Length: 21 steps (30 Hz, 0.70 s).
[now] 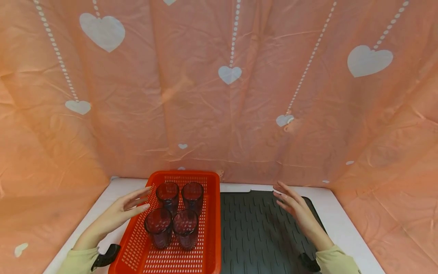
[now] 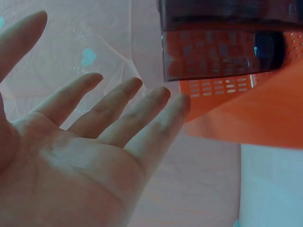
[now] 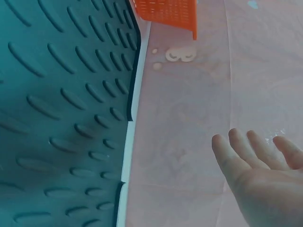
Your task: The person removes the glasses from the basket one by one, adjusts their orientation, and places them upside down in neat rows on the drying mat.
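Several dark purple drinking glasses [image 1: 159, 228] stand upright, grouped in two rows inside an orange-red plastic basket [image 1: 130, 247] with slotted sides. My left hand [image 1: 119, 211] hovers at the basket's left rim, fingers extended toward the glasses and holding nothing. In the left wrist view, the palm [image 2: 80, 161] faces the camera with fingers spread, and a glass [image 2: 208, 56] shows beyond the fingertips. Above the dark ribbed mat [image 1: 246, 228], my right hand [image 1: 295, 207] is raised with an empty palm. The right wrist view shows its fingers [image 3: 227, 151] loosely extended, away from the mat.
Basket and mat lie side by side on a white table [image 1: 345, 224]. Orange-pink cloth [image 1: 205, 114] with white hearts rises behind the table and along both sides. A dark band [image 1: 109, 255] circles the left wrist at the basket's near left corner.
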{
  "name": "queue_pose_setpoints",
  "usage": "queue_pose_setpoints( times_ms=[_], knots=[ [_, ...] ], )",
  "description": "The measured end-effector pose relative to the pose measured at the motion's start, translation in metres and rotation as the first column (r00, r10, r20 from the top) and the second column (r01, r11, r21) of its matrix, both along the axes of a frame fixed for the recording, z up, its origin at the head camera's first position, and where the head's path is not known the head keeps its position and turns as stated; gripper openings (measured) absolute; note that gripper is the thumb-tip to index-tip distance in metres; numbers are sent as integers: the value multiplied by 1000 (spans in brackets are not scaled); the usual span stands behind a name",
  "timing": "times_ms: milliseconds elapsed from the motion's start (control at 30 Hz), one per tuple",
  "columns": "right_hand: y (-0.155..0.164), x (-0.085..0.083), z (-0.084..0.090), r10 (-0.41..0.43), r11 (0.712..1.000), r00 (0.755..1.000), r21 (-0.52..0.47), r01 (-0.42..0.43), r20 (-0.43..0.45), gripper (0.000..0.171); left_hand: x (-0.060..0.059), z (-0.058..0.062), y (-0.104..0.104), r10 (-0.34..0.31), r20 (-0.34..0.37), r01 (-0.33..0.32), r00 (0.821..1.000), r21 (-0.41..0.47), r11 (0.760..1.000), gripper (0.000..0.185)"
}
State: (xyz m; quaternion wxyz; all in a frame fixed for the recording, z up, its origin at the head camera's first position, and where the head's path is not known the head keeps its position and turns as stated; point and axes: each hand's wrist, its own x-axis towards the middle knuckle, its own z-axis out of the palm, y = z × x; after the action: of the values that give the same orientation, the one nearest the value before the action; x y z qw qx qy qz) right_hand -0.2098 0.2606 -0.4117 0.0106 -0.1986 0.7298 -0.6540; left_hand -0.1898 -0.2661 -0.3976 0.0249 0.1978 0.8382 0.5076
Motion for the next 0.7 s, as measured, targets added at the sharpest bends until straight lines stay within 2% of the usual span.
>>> queue_pose_setpoints(
  times_ms=[133, 300, 500, 700],
  knots=[
    [-2, 2, -5, 15, 999, 1000, -33, -14, 22, 50, 2, -6, 2, -5, 17, 5, 1000, 4, 1000, 55],
    [-3, 2, -13, 36, 998, 999, -57, -34, 37, 49, 4, -12, 7, -25, 74, 23, 997, 25, 999, 57],
    [-9, 4, -21, 44, 996, 996, -84, -38, 78, 49, 6, -11, 12, -90, 143, 85, 986, 37, 996, 65],
    [-11, 5, -26, 59, 992, 993, -121, -46, 104, 49, 6, -7, 18, -103, 156, 112, 982, -51, 992, 70]
  ],
)
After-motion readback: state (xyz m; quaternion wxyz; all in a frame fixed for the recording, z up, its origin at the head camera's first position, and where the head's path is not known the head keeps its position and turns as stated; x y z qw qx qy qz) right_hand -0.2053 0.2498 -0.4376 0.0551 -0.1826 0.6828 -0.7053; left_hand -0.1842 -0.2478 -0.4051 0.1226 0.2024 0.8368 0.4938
